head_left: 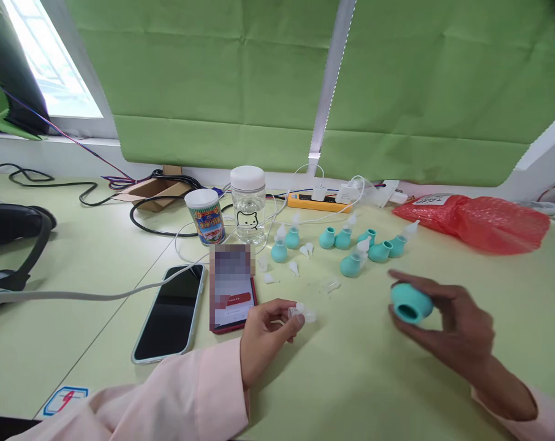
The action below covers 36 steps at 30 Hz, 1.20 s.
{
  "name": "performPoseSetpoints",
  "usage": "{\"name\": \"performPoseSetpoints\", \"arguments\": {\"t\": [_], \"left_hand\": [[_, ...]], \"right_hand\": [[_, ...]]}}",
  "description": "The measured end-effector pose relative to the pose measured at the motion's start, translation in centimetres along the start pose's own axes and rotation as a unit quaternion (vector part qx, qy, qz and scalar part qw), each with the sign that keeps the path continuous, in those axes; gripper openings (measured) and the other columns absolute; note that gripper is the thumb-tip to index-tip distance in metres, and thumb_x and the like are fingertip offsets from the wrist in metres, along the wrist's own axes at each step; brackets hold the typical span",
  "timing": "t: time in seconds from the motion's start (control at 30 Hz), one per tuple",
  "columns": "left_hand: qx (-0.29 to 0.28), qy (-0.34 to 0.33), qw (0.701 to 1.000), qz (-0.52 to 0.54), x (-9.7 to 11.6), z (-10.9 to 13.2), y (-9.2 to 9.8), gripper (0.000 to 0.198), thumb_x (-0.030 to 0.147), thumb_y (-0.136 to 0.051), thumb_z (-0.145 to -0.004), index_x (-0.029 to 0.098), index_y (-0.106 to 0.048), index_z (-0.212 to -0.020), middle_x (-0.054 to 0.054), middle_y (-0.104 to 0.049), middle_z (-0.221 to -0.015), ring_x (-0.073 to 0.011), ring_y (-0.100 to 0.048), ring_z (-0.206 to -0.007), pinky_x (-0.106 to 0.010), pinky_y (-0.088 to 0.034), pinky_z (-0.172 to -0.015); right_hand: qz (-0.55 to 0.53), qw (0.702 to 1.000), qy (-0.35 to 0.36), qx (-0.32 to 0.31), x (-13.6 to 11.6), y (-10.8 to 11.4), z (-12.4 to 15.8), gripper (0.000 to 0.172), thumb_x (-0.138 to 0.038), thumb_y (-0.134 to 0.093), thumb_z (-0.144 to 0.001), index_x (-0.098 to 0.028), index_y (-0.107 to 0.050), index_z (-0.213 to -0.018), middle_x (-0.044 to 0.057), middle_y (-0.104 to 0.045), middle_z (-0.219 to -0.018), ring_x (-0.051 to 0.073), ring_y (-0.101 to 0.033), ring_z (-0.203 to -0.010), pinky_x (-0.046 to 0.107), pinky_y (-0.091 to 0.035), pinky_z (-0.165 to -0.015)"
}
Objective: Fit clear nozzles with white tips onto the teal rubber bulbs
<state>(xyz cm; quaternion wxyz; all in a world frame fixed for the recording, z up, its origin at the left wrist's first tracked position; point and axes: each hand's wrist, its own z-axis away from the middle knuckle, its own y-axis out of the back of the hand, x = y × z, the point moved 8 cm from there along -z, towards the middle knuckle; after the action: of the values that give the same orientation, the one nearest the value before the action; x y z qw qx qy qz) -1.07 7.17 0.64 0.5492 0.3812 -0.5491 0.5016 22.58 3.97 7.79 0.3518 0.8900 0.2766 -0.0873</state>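
Between the thumb and fingers of my left hand (274,331) is a small clear plastic tube piece (309,315), held just above the table. My right hand (459,327) grips a teal rubber bulb (411,302) by its sides, with its round opening turned toward me. Beyond the hands stand several nasal aspirators, teal bulbs with clear, pointed tips, such as one aspirator (279,248). Bare teal bulbs, including one bulb (380,251), lie among them. Another clear tube piece (329,285) rests on the table, and small white tips (294,268) are scattered to its left.
A dark phone (171,315) and a red-cased phone (231,300) lie left of my left hand. Behind them stand a printed canister (206,217) and a clear jar (249,211). An orange power strip (321,203), cables and a red plastic bag (479,222) line the back.
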Motion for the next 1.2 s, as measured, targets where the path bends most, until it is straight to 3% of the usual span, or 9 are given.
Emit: {"name": "performPoseSetpoints", "arguments": {"t": [0.07,0.17,0.27,0.53,0.73,0.83,1.0,1.1,1.2], "left_hand": [[0.002,-0.001,1.0,0.004,0.1,0.1,0.0,0.024,0.029,-0.068,-0.061,0.01,-0.063,-0.076,-0.001,-0.057,-0.056,-0.0104,-0.049,-0.048,-0.024,-0.042,-0.049],[-0.015,-0.018,0.999,0.038,0.5,0.3,-0.2,0.026,0.031,-0.068,-0.061,0.01,-0.062,-0.077,-0.003,-0.061,-0.06,-0.0135,-0.054,-0.052,-0.027,-0.046,-0.052],[-0.038,-0.029,0.996,0.073,0.7,0.4,-0.4,0.026,0.031,-0.068,-0.063,0.011,-0.061,-0.079,-0.004,-0.062,-0.062,-0.0145,-0.055,-0.053,-0.028,-0.046,-0.052],[-0.056,0.001,0.995,0.087,-0.2,0.0,-0.5,0.028,0.032,-0.067,-0.065,0.009,-0.061,-0.078,-0.004,-0.06,-0.057,-0.0126,-0.053,-0.048,-0.025,-0.043,-0.046],[-0.071,-0.031,0.997,-0.013,0.9,0.0,-0.7,0.024,0.032,-0.062,-0.068,0.008,-0.062,-0.069,-0.001,-0.051,-0.051,-0.0094,-0.044,-0.044,-0.022,-0.037,-0.042],[-0.081,-0.042,0.995,-0.051,1.0,0.0,-0.8,0.024,0.032,-0.06,-0.07,0.008,-0.062,-0.069,0.0,-0.048,-0.051,-0.008,-0.041,-0.044,-0.021,-0.036,-0.042],[-0.114,-0.061,0.989,-0.065,0.8,0.0,-1.0,0.024,0.031,-0.058,-0.073,0.008,-0.062,-0.072,-0.001,-0.049,-0.054,-0.0085,-0.043,-0.047,-0.02,-0.038,-0.045],[-0.136,-0.076,0.985,-0.069,0.8,0.1,-1.2,0.023,0.03,-0.057,-0.074,0.008,-0.062,-0.072,-0.001,-0.05,-0.056,-0.0089,-0.044,-0.048,-0.02,-0.04,-0.046],[-0.154,-0.089,0.981,-0.074,0.9,0.2,-1.4,0.021,0.029,-0.057,-0.074,0.008,-0.063,-0.075,-0.001,-0.051,-0.055,-0.0093,-0.046,-0.048,-0.021,-0.042,-0.047]], "right_hand": [[-0.019,0.994,0.077,-0.076,-3.6,-2.3,0.2,0.033,-0.031,-0.061,-0.065,-0.022,-0.047,-0.093,0.003,-0.064,-0.081,0.018,-0.062,-0.069,0.025,-0.049,-0.055],[-0.024,0.978,0.137,-0.158,-6.7,-6.0,0.4,0.013,-0.025,-0.051,-0.071,-0.022,-0.047,-0.083,-0.002,-0.06,-0.064,0.012,-0.058,-0.051,0.022,-0.042,-0.045],[-0.063,0.974,0.16,-0.144,-7.5,-8.0,0.2,0.014,-0.027,-0.051,-0.072,-0.021,-0.046,-0.084,-0.002,-0.06,-0.063,0.012,-0.057,-0.049,0.022,-0.041,-0.046],[-0.111,0.978,0.131,-0.119,-7.1,-8.5,1.2,0.019,-0.028,-0.054,-0.072,-0.021,-0.045,-0.087,-0.001,-0.06,-0.066,0.012,-0.058,-0.053,0.021,-0.042,-0.05],[-0.094,0.982,0.13,-0.099,-7.3,-8.2,1.3,0.016,-0.024,-0.052,-0.072,-0.021,-0.045,-0.086,-0.001,-0.059,-0.065,0.013,-0.056,-0.053,0.023,-0.042,-0.049],[-0.147,0.973,0.067,-0.167,-6.9,-9.2,1.0,0.013,-0.02,-0.053,-0.068,-0.021,-0.045,-0.079,-0.004,-0.053,-0.059,0.01,-0.05,-0.047,0.021,-0.038,-0.045],[-0.254,0.929,-0.08,-0.257,-6.1,-10.7,1.2,0.015,-0.019,-0.055,-0.063,-0.019,-0.045,-0.073,-0.003,-0.049,-0.062,0.01,-0.045,-0.054,0.02,-0.036,-0.049],[-0.308,0.872,-0.204,-0.321,-5.5,-11.9,2.3,0.019,-0.021,-0.059,-0.06,-0.018,-0.044,-0.071,-0.004,-0.045,-0.062,0.009,-0.043,-0.055,0.019,-0.035,-0.048],[-0.352,0.788,-0.322,-0.389,-5.3,-12.7,3.6,0.02,-0.02,-0.06,-0.057,-0.017,-0.044,-0.067,-0.006,-0.04,-0.054,0.005,-0.037,-0.046,0.017,-0.03,-0.041]]}}
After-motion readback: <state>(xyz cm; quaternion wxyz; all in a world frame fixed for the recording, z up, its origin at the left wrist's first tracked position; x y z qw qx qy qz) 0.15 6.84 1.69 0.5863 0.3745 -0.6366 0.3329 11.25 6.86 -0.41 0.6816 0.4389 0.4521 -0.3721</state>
